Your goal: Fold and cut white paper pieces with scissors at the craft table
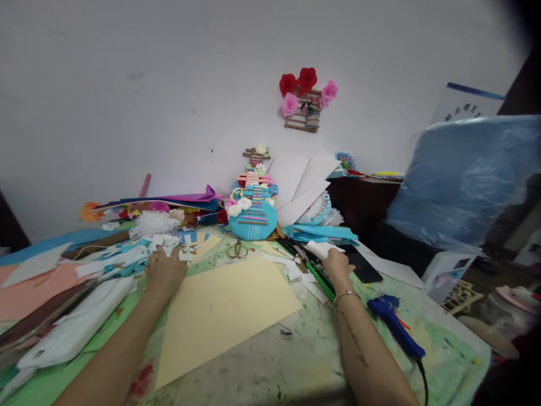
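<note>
A large cream paper sheet (228,307) lies on the paint-stained green table (296,366) in front of me. My left hand (164,272) rests at the sheet's far left corner among white paper scraps, its fingers curled down; whether it grips anything is hidden. My right hand (336,262) reaches past the sheet's right edge and is closed on a piece of white paper (320,248), beside green and black pens (315,269). A bracelet sits on that wrist.
Scissors (237,249) lie beyond the sheet. A blue glue gun (395,320) lies right of my right arm, a black phone (363,266) beyond it. A blue craft guitar (252,211) leans on the wall. Coloured paper piles fill the left; a blue plastic bag (465,180) stands right.
</note>
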The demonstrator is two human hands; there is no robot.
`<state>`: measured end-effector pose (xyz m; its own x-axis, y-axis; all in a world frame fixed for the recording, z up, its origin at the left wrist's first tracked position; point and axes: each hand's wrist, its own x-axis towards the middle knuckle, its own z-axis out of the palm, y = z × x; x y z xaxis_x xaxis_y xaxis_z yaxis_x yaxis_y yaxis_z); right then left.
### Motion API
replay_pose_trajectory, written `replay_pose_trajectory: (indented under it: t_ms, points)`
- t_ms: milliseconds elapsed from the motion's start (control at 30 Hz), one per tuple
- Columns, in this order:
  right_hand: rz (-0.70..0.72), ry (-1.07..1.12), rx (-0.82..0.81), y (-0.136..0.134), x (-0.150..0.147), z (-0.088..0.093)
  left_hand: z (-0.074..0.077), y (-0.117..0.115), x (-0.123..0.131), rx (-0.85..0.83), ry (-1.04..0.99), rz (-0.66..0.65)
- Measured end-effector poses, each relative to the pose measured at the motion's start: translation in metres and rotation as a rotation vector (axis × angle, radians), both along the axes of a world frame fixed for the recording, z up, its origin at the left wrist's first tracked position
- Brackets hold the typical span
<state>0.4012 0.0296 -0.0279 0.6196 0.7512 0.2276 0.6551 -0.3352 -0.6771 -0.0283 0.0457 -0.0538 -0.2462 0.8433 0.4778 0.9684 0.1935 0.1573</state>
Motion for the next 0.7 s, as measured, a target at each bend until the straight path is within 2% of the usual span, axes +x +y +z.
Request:
replay_pose_trajectory:
  t_ms: [67,133,233,333,433,533,600,667,700]
  points:
    - [0.017,0.031,0.063,-0.002,0.000,0.006,0.000,0.000,0.002,0.054,0.012,-0.015]
    - [0.055,0.087,0.141,-0.003,0.000,0.014,0.000,0.002,0.007,0.129,0.012,-0.085]
    - [0.197,0.236,0.255,-0.002,-0.007,0.025,0.000,0.002,0.022,0.258,-0.085,-0.312]
    - [0.426,0.462,0.319,-0.002,-0.033,0.028,0.003,-0.005,0.045,0.284,-0.330,-0.583]
    - [0.675,0.672,0.324,-0.010,-0.077,0.020,0.009,-0.024,0.072,0.107,-0.753,-0.812]
    - [0.914,0.840,0.234,-0.026,-0.120,0.007,0.016,-0.047,0.096,-0.142,-1.100,-0.968]
    - [1.135,1.131,0.088,-0.036,-0.139,-0.001,0.018,-0.057,0.106,-0.275,-1.208,-1.091]
    - [1.205,1.308,0.003,-0.041,-0.148,-0.008,0.018,-0.059,0.109,-0.325,-1.221,-1.072]
    - [1.194,1.347,-0.016,-0.041,-0.150,-0.010,0.017,-0.057,0.108,-0.340,-1.195,-1.053]
